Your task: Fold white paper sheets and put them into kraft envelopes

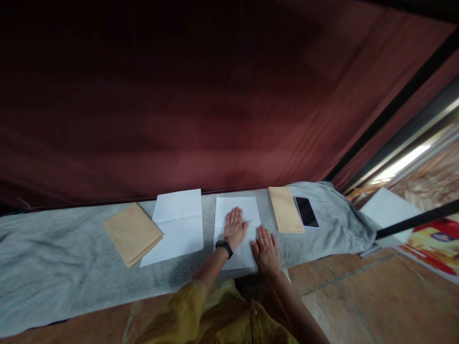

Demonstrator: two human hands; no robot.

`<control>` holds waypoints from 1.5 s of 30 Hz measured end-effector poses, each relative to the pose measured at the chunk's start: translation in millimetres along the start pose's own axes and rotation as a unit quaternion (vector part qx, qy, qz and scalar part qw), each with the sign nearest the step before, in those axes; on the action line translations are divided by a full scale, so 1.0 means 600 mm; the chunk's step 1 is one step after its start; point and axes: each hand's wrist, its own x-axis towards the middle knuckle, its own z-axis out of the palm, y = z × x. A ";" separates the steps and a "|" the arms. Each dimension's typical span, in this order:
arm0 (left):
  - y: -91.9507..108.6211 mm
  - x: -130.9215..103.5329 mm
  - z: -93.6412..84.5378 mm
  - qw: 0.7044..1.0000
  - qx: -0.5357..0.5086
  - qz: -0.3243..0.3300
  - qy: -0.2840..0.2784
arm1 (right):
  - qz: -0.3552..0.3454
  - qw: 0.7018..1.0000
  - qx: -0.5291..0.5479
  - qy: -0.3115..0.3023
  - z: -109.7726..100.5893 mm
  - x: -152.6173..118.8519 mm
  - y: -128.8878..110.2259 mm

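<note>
A white sheet of paper (222, 210) with a crease across its middle lies on the grey cloth in front of me. My left hand (234, 229), with a dark band on its wrist, rests flat on this sheet, fingers stretched out. Along the sheet's right edge lies my right hand (267, 252), also flat, its thumb touching or close to the paper. To the left is another creased white sheet (181, 227). Brown envelopes (132, 231) in a small stack overlap that sheet's left side. On the right lies a further brown envelope (286, 210).
A phone (306, 212) with a dark screen lies right of the single envelope. The grey cloth (71, 258) covers a long narrow surface against a dark red hanging (201, 119). Black bars (394, 105), a white panel (389, 210) and a red-yellow printed item (433, 243) stand at right.
</note>
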 end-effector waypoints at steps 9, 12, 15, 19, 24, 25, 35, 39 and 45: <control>-0.097 0.001 -0.021 0.996 0.033 -0.081 0.023 | 0.019 1.000 -0.001 -0.004 0.008 0.022 -0.004; -0.101 0.000 -0.020 0.996 0.037 -0.077 0.026 | 0.007 0.999 0.026 -0.017 0.019 0.084 -0.027; -0.103 -0.001 -0.017 0.996 0.039 -0.073 0.020 | -0.045 0.996 0.063 -0.050 0.040 0.159 -0.063; -0.108 -0.002 -0.014 0.996 0.046 -0.069 0.020 | -0.084 0.991 0.062 -0.083 0.074 0.224 -0.095; -0.110 -0.003 -0.012 0.996 0.056 -0.072 0.022 | -0.065 0.996 0.028 -0.063 0.093 0.251 -0.068; -0.110 -0.003 -0.012 0.995 0.059 -0.073 0.021 | -0.054 0.996 0.017 -0.063 0.093 0.254 -0.056; -0.101 0.001 -0.023 0.992 0.083 -0.095 -0.016 | 0.032 0.997 -0.048 -0.053 0.084 0.257 0.025; -0.100 0.002 -0.023 0.992 0.084 -0.093 -0.022 | 0.061 0.997 -0.052 -0.020 0.071 0.238 0.038; -0.102 0.002 -0.017 0.993 0.082 -0.088 -0.017 | 0.010 1.000 -0.012 0.010 0.052 0.142 -0.013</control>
